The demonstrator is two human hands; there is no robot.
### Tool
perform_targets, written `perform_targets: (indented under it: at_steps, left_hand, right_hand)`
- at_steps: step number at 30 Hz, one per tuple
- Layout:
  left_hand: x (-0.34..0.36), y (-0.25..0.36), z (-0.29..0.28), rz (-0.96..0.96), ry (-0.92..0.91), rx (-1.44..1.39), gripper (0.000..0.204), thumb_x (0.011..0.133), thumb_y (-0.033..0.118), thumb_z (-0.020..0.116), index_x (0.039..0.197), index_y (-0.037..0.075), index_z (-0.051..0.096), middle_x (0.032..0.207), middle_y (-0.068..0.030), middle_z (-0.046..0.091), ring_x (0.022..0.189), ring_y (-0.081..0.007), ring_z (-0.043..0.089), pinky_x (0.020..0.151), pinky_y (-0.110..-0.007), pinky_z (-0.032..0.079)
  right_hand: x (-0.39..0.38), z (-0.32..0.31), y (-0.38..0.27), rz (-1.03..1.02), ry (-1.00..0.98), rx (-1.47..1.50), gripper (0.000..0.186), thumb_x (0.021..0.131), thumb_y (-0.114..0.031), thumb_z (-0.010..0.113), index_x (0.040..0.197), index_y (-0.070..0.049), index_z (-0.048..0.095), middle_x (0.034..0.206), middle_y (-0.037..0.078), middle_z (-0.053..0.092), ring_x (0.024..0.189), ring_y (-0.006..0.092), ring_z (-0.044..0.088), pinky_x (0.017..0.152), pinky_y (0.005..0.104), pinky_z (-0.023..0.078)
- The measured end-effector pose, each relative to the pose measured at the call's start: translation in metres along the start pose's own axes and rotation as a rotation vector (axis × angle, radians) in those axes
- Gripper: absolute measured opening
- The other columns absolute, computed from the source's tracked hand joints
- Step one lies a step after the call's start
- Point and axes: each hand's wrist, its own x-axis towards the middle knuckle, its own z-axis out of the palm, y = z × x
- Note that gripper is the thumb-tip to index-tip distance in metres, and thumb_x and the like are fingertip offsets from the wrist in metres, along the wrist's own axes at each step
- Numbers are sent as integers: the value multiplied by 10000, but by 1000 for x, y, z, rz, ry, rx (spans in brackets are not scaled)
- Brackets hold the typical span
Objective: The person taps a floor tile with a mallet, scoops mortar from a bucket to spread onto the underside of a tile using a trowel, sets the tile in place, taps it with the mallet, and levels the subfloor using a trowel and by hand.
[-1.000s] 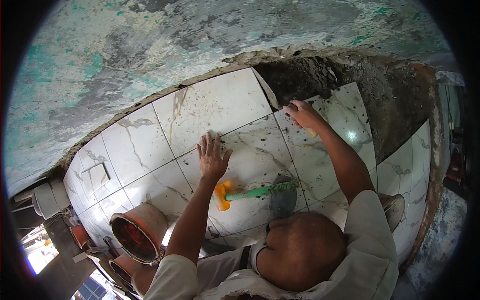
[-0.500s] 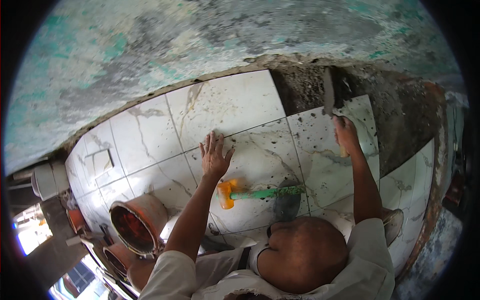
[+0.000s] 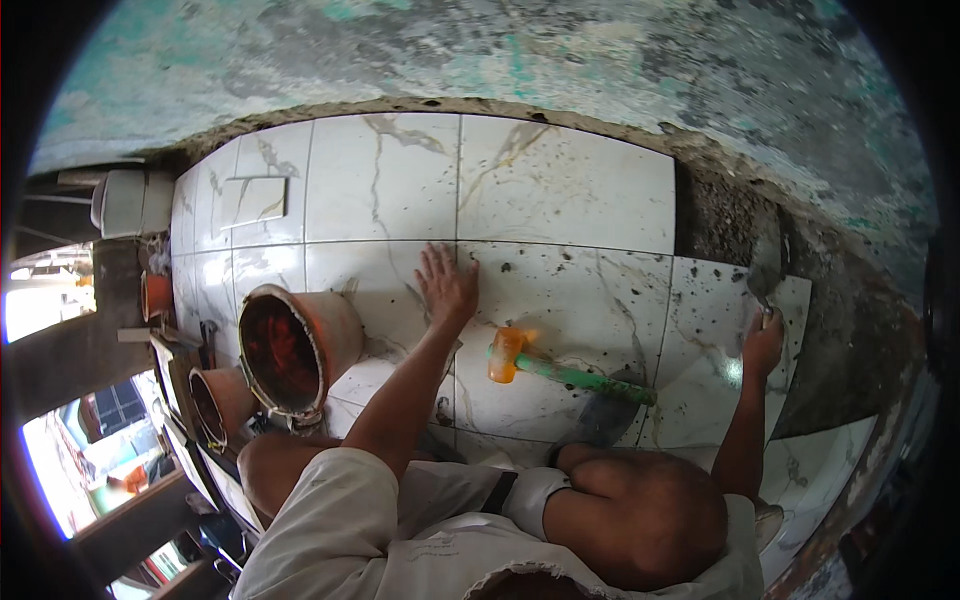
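My left hand (image 3: 448, 285) lies spread on a white marble-patterned tile (image 3: 555, 275), left of the rubber mallet (image 3: 508, 355) with its orange head and green handle. My right hand (image 3: 760, 345) grips a trowel (image 3: 765, 265) by its handle, low at the right side. The trowel's dirty blade points toward the wall, over the rough mortar bed (image 3: 720, 200) at the far edge of a speckled tile (image 3: 710, 390). Dark crumbs are scattered over the tiles around both hands.
A worn grey-and-teal wall (image 3: 480, 50) runs along the top. Two dirty buckets (image 3: 340, 330) (image 3: 225, 400) stand at left, near a small loose tile piece (image 3: 255, 200) and a white container (image 3: 120, 205). My bent knee (image 3: 640, 520) fills the lower right. Openings show daylight at far left.
My view has turned, so the tile rows now look level. The trowel has swung out rightward with my right hand, its blade now plainly visible. My left hand stays spread on the tiles.
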Motion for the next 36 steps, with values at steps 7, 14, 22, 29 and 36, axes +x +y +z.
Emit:
perform_targets:
  at_steps: [7,14,22,29,36]
  left_hand:
    - [0,-30,-7,181,113,-206,119,863,152,591,909,46,615,1106,-156,609,1067,-328,555,954,-450,386]
    - [6,-53,-19,268,221,-126,298,826,97,574,1120,50,575,1145,-126,568,1091,-312,518,919,-433,410]
    - [37,14,4,336,10,-277,549,907,223,491,1365,-61,386,1431,-238,383,1323,-374,367,1113,-445,281]
    - [28,36,0,241,12,-76,502,890,253,527,1308,-21,482,1373,-214,466,1291,-367,416,1060,-447,350]
    - [140,5,-30,536,-91,-132,622,799,259,719,1365,167,478,1471,-123,372,1367,-338,315,1096,-489,294]
  right_hand:
    - [-5,-1,-3,-128,68,-110,380,913,-309,591,1154,-20,538,1119,208,573,1082,390,536,903,495,426]
    - [-86,-8,-124,-568,-238,369,421,879,-328,648,1140,-9,561,1158,211,551,1105,394,507,944,472,409]
    - [8,38,-215,-378,-125,328,507,896,-396,606,1177,25,577,1152,227,578,1108,383,535,956,442,424]
    - [47,50,-250,-243,-283,280,592,877,-431,617,1249,22,540,1186,256,593,1131,397,553,952,443,440]
    - [34,38,-268,-454,-203,335,524,850,-425,661,1129,10,573,1086,213,614,1058,375,573,880,442,463]
